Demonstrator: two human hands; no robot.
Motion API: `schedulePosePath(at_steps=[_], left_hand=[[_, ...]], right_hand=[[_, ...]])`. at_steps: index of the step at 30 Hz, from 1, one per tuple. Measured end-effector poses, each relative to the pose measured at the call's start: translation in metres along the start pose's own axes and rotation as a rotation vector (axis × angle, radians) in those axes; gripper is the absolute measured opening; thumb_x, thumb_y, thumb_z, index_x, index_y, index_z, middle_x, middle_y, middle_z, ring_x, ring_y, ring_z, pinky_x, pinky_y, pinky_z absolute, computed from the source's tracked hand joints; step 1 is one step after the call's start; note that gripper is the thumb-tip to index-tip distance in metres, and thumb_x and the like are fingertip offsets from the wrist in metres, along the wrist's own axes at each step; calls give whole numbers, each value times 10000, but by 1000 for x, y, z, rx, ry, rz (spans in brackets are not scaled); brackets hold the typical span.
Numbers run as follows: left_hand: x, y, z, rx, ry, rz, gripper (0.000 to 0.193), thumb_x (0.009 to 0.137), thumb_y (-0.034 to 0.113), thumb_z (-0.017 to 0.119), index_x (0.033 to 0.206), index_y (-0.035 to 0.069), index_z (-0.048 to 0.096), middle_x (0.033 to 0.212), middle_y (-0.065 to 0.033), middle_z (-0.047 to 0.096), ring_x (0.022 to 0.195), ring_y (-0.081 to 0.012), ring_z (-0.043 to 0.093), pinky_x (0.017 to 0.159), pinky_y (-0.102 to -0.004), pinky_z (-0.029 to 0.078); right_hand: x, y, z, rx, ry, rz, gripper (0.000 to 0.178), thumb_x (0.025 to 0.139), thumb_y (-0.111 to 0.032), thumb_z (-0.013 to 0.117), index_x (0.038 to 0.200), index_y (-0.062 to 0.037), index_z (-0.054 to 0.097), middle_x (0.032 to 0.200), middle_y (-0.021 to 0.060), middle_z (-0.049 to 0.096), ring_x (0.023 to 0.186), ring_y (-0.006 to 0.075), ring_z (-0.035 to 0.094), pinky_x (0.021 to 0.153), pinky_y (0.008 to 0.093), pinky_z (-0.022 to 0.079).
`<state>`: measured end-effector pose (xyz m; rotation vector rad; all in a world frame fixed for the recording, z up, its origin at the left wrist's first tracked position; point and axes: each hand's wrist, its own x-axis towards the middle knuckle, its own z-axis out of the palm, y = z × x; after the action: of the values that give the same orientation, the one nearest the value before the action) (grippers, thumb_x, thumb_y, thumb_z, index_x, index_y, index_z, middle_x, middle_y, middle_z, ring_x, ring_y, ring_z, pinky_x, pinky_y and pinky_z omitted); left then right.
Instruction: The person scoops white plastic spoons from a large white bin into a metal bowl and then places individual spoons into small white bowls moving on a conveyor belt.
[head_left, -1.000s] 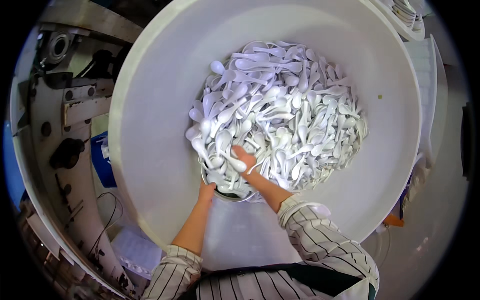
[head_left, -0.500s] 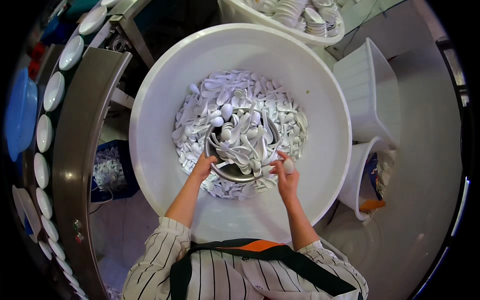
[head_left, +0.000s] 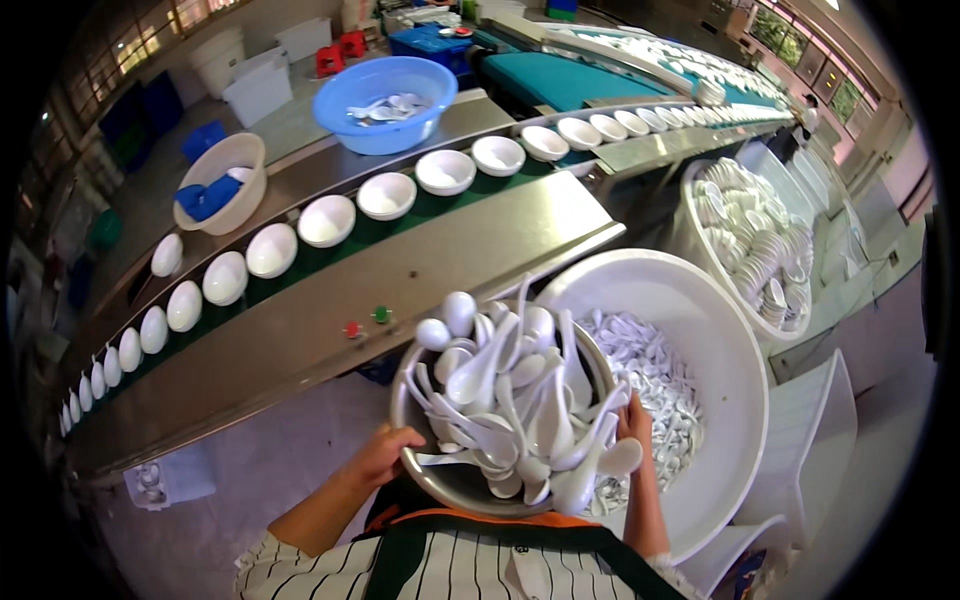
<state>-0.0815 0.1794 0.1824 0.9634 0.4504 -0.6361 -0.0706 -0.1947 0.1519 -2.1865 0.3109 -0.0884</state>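
Observation:
A round stainless steel bowl (head_left: 446, 492), heaped with white soup spoons (head_left: 497, 385), is held up in front of my body. My left hand (head_left: 388, 455) is closed on its left rim, thumb over the edge. My right hand (head_left: 636, 425) grips the right side, its fingers partly hidden by spoons that stick out over the rim. Just right of the bowl stands a large round white tub (head_left: 735, 440) with a thick layer of loose white spoons (head_left: 655, 375) at its bottom.
A metal-edged conveyor (head_left: 440, 262) runs across ahead, carrying a row of white bowls (head_left: 326, 220). Behind it sit a blue basin (head_left: 385, 130) with spoons and a beige basin (head_left: 250, 165). At the right are a tub of stacked white dishes (head_left: 755, 240) and a white bin (head_left: 815, 430).
The steel bowl of spoons has been lifted out of the big tub and brought left, closer to me. My right hand has come onto its side. The view has swung up and left toward the conveyor.

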Motion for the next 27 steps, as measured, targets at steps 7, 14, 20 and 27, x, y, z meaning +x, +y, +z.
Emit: schedulePosePath(at_steps=[7,14,20,27], left_hand=[[-77,116,-102,56,221,281,124,721,-5,494,813,-33,572,709,-74,581,624,-137,571,562,-254,456],[-92,128,-157,-24,335,352,310,714,2,491,1019,-45,513,830,-78,582,736,-131,583,640,-248,475],[-111,106,-168,-129,617,268,282,700,38,506,971,-30,547,782,-41,576,649,-93,540,546,-208,417],[-124,83,-153,-55,864,448,434,716,68,501,1140,-25,478,949,-69,582,835,-123,560,709,-228,448]], right_hand=[[208,-317,141,-487,315,-1075,622,726,-212,667,1267,-84,389,1020,160,549,853,321,542,719,408,444],[116,-397,302,-12,-1156,-748,487,809,-226,627,1218,-47,435,993,158,621,877,235,598,799,341,440],[98,-414,372,186,-1225,-868,286,849,-24,527,1132,-27,484,907,104,637,843,131,606,745,242,465],[85,-496,459,959,-1156,-971,255,861,2,490,1115,-17,464,920,142,625,870,189,622,744,266,492]])
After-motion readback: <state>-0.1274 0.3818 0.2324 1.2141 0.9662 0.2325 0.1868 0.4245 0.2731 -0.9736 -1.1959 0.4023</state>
